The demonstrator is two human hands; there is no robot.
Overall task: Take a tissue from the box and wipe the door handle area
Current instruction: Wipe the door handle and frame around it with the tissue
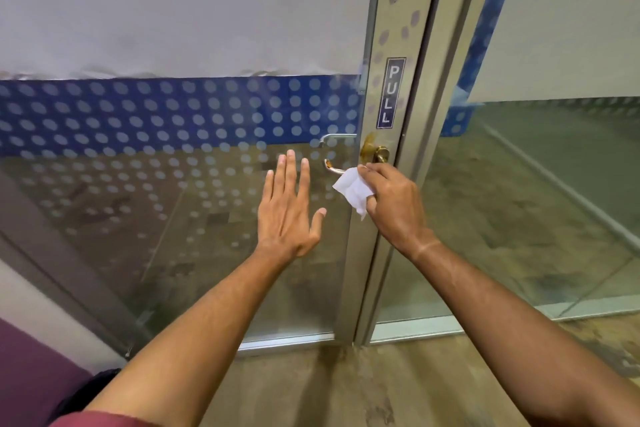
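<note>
A brass lever door handle (375, 153) is mounted on the metal frame of a glass door (173, 204). My right hand (394, 204) is closed around a crumpled white tissue (354, 191) and presses it against the lever, covering most of its length; only the curled tip (330, 166) sticks out to the left. My left hand (289, 208) is flat, fingers spread, palm toward the glass just left of the handle. Whether it touches the pane cannot be told. No tissue box is in view.
A vertical "PULL" sign (390, 94) sits on the door stile above the handle. A blue dotted film band (156, 114) crosses the glass. A second glass panel (536, 201) stands to the right. A purple surface (27, 374) lies at the bottom left.
</note>
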